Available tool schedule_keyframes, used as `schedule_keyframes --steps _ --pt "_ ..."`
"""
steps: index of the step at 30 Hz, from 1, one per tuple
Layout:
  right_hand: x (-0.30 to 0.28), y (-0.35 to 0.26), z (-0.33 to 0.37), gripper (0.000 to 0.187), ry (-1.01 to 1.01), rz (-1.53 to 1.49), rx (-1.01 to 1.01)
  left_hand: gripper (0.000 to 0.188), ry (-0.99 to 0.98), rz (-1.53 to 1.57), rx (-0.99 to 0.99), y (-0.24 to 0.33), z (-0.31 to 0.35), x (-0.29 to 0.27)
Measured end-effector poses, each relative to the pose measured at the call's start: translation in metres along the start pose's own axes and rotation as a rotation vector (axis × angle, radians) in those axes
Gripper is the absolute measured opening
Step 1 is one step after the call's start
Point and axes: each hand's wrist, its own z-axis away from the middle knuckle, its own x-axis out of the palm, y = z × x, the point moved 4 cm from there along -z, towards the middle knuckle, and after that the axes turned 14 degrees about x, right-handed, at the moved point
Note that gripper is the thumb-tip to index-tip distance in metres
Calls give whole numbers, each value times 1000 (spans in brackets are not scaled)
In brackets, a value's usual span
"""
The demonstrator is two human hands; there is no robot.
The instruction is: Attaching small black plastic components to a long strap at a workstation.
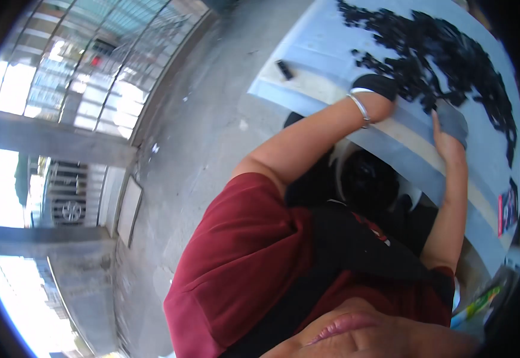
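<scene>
Left hand: the left hand (385,98), bangle (360,107) on the wrist, lies palm down on the sheet; the fingers are blurred against a dark rounded piece (376,85), so whether they close on it cannot be told.
Right hand: the right hand (448,140) presses a flat grey piece (453,122), one finger stretched along its left edge; grip loose, more pressing than clasping.
Dark pieces: a wide scatter of small black pieces (451,56) spreads across the far right of the sheet, just beyond both hands.
Sheet: a pale blue-grey sheet (314,45) with a tan band lies on the concrete floor (212,119).
Stray item: a small black block (284,70) sits alone, left of the hands.
Near side: red sleeves, black apron.
</scene>
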Motion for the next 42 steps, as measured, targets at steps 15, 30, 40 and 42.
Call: schedule_keyframes --steps 15,30,40,42 --pt "-15 -73 36 27 124 -315 -82 35 -78 289 -56 15 24 3" --pt "-1 -39 38 31 -8 -364 -102 26 59 703 -157 51 39 -18" --pt "-4 25 14 37 19 -37 358 26 221 56 -145 -8 37 -26" --pt "-4 21 17 38 -61 -37 392 26 196 62 -138 -9 30 -23"
